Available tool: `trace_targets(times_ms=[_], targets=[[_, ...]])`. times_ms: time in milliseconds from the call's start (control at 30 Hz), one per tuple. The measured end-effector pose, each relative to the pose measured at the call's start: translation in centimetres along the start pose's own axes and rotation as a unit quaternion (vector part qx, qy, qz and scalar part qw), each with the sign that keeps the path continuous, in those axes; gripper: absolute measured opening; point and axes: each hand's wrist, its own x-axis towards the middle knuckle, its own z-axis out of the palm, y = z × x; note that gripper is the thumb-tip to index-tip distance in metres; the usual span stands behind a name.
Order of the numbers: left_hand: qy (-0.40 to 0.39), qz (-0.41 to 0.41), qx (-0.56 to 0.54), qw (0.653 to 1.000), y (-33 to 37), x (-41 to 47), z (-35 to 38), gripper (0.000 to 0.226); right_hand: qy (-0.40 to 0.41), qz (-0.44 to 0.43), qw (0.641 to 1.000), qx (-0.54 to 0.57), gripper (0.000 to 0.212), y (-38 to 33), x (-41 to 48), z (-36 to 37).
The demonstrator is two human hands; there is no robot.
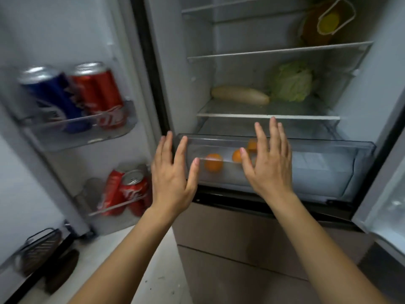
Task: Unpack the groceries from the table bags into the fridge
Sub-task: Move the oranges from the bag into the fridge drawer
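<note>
Left hand and right hand both spread flat, fingers straight, holding nothing, at the front of the clear plastic fridge drawer. Three round oranges sit inside the drawer. Long pale radish and green cabbage on the glass shelf above.

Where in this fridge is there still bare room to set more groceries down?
The upper shelf is bare left of the yellow container. The middle shelf has a strip in front of the radish and cabbage. The drawer looks free right of the oranges. The door bins are crowded with cans.
</note>
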Motion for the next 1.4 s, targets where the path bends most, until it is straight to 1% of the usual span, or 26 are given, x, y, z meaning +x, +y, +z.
trace_targets(times_ms=[133, 233, 333, 433, 533, 633, 733, 900, 1000, 1100, 1200, 1300, 1400], targets=[[0.020, -0.010, 0.026, 0.999, -4.0, -4.7, -8.0, 0.057, 0.021, -0.020, 0.999, 0.041, 0.072, -8.2, -3.0, -1.2], [0.022, -0.024, 0.077, 0.996, -8.8, -10.1, -15.2, 0.058, 0.026, -0.054, 0.995, 0.084, 0.073, -16.6, -6.8, -1.3], [0.012, -0.081, 0.139, 0.987, -14.7, -16.2, -22.8, 0.060, -0.029, -0.092, 0.986, 0.135, 0.077, -26.5, -11.9, -0.5], [0.001, -0.160, 0.208, 0.965, -20.2, -21.9, -30.1, 0.065, -0.098, -0.163, 0.967, 0.172, 0.078, -35.8, -16.4, 0.2], [-0.002, -0.219, 0.257, 0.941, -24.9, -26.5, -36.5, 0.069, -0.130, -0.212, 0.945, 0.215, 0.076, -44.0, -19.3, 0.7], [0.002, -0.271, 0.300, 0.915, -28.7, -30.3, -41.2, 0.072, -0.154, -0.252, 0.924, 0.245, 0.076, -51.2, -21.3, 1.7], [0.022, -0.324, 0.311, 0.893, -32.3, -33.1, -44.3, 0.073, -0.167, -0.289, 0.903, 0.272, 0.074, -57.5, -23.1, 3.6], [0.006, -0.376, 0.346, 0.860, -40.3, -35.2, -46.8, 0.071, -0.197, -0.311, 0.879, 0.302, 0.075, -66.3, -25.0, 8.8], [-0.003, -0.380, 0.362, 0.851, -46.6, -34.7, -47.6, 0.071, -0.208, -0.313, 0.871, 0.315, 0.076, -71.6, -24.5, 13.4], [-0.031, -0.400, 0.371, 0.838, -53.3, -33.1, -48.1, 0.072, -0.226, -0.302, 0.866, 0.329, 0.076, -76.7, -23.1, 17.8], [-0.062, -0.417, 0.377, 0.825, -59.4, -31.3, -49.0, 0.076, -0.248, -0.308, 0.855, 0.337, 0.075, -81.6, -21.4, 21.7], [-0.083, -0.433, 0.373, 0.817, -64.2, -30.7, -50.0, 0.073, -0.278, -0.309, 0.842, 0.344, 0.072, -86.2, -20.6, 25.0], [-0.084, -0.455, 0.359, 0.811, -68.0, -31.5, -50.9, 0.071, -0.323, -0.318, 0.818, 0.354, 0.069, -90.4, -21.3, 27.3]])
